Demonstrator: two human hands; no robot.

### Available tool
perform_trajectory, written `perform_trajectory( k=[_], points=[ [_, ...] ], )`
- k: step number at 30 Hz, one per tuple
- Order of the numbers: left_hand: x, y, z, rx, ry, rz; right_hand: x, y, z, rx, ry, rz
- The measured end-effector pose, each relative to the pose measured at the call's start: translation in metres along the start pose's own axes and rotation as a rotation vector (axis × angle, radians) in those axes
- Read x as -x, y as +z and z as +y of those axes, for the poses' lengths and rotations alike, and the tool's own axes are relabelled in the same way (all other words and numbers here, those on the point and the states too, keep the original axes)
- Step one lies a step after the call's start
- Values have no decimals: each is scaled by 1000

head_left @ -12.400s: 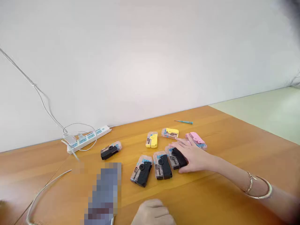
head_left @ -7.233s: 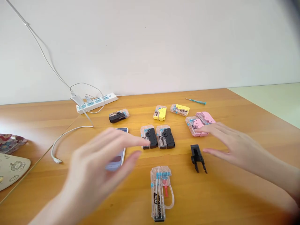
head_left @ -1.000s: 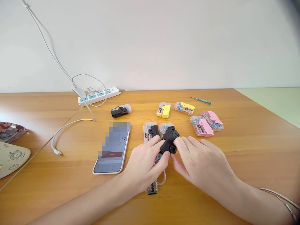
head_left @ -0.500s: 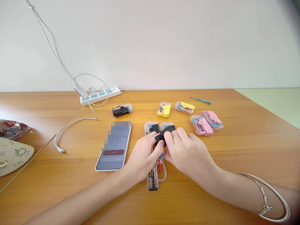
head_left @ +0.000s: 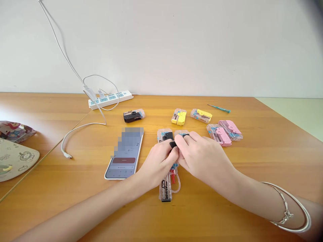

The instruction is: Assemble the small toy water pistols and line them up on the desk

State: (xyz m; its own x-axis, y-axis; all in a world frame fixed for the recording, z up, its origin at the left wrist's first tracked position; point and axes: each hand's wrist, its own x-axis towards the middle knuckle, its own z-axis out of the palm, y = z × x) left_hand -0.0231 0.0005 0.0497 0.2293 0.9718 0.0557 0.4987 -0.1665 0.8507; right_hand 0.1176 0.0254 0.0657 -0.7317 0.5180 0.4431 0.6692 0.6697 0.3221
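A see-through toy water gun (head_left: 165,190) with a "MINI WATER" label, a red trigger and a clear trigger guard points toward me, unfolded. At its far end, my left hand (head_left: 161,161) pinches a black plastic part (head_left: 173,144) between thumb and index finger. My right hand (head_left: 202,151) closes over the same part from the right, its fingers bent and touching the left fingertips. How this part joins the clear body is hidden. Just beyond the hands lie a folded black-and-clear water gun (head_left: 161,133) and another clear one (head_left: 178,132), mostly covered.
A phone (head_left: 123,169) lies left of my hands. Behind are a black folded water gun (head_left: 133,116), yellow ones (head_left: 181,117), pink ones (head_left: 222,136) and a teal screwdriver (head_left: 222,109). A power strip (head_left: 126,95) with a white cable (head_left: 83,126) sits at the back left.
My right hand has shifted over the black part and now covers most of it. The whole view has moved slightly. The number on the phone screen differs.
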Motion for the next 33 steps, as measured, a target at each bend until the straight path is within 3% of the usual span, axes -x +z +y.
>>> perform_trajectory(
  k=[4, 8, 14, 18, 21, 25, 28, 33],
  points=[
    [-3, -6, -1, -190, 38, -42, 12, -4, 24, -143, 59, 44],
    [-5, -11, -4, -282, 23, -93, 42, 9, 40, -205, 90, -32],
    [-5, -11, -7, -281, 53, -158, 72, 38, 38, -271, 22, -152],
    [-2, -9, -5, -291, 110, -215, 70, 33, 39, -375, 163, -179],
    [-1, -8, -5, -253, 139, -236, 63, 20, 39, -537, 245, -146],
    [-1, -9, -5, -144, 152, -215, 56, 6, 32, -717, 144, -86],
    [-2, -12, -3, -119, 150, -187, 52, 5, 27, -698, 44, 39],
    [0, -18, 5, -47, 96, -289, 50, 12, 27, -604, -16, 173]
  ],
)
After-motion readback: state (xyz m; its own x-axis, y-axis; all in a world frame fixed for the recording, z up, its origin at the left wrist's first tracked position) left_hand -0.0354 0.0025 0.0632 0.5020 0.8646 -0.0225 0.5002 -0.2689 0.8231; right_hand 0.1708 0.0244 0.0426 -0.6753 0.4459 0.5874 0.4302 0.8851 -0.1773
